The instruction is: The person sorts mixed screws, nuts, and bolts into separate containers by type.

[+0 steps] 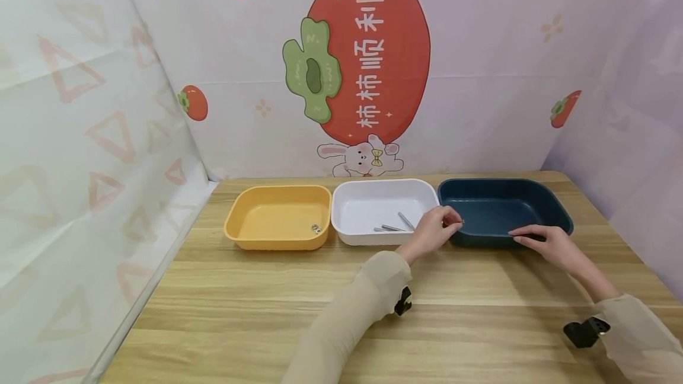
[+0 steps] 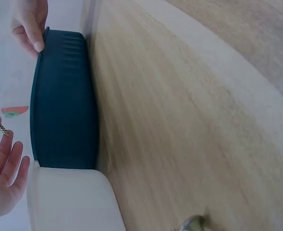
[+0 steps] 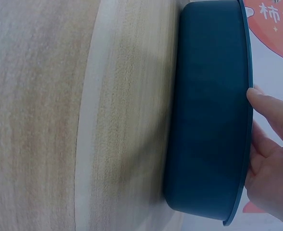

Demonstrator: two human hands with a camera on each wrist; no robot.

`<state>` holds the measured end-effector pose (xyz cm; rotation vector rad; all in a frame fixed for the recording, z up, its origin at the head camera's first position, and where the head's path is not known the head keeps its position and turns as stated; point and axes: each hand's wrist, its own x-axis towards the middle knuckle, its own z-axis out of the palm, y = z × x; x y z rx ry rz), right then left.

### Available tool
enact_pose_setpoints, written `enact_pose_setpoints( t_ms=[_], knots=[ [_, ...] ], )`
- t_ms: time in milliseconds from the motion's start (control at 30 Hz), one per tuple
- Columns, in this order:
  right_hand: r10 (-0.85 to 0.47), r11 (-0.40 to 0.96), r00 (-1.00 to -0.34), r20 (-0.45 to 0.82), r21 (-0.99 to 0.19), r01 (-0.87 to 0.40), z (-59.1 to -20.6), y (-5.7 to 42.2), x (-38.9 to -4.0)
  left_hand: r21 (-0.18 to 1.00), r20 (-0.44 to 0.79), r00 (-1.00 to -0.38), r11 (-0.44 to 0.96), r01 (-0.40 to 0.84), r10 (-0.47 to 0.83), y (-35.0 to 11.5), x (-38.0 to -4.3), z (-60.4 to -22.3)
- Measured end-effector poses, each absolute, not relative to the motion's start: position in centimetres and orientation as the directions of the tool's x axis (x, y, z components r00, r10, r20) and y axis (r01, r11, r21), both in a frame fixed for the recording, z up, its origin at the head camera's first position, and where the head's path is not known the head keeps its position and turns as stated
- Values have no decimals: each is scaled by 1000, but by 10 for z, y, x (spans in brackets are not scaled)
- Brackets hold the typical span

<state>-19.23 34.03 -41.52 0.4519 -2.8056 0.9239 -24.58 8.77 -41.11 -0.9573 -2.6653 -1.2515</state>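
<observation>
Over the near left corner of the dark blue tray [image 1: 507, 209], my left hand [image 1: 434, 229] pinches a small brass-coloured, screw-like piece [image 2: 4, 130] between thumb and fingertip. The thumb hides its middle; both ends peek out in the left wrist view. My right hand [image 1: 549, 245] grips the tray's near rim towards the right, thumb [image 3: 257, 96] outside and fingers inside, as the right wrist view shows. The white tray [image 1: 360, 206], beside the blue one, holds several silver metal rods [image 1: 392, 228], partly hidden by my left hand.
A yellow tray [image 1: 272, 215] stands left of the white one, with a few small metal nuts [image 1: 316, 229] in its near right corner. All three trays form a row at the back of the wooden table [image 1: 256, 313], before a printed cloth backdrop [image 1: 240, 135].
</observation>
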Motion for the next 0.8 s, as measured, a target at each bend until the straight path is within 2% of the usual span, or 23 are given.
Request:
enact_pose_setpoints(
  t_ms=[533, 800],
  knots=[
    [-237, 761, -941, 241, -556, -334, -415, 339, -191, 683, 254, -844, 531, 502, 472, 103, -250, -417],
    [-236, 757, -937, 258, -555, -343, -415, 339, -191, 668, 296, -824, 513, 540, 483, 94, -248, -421]
  ],
)
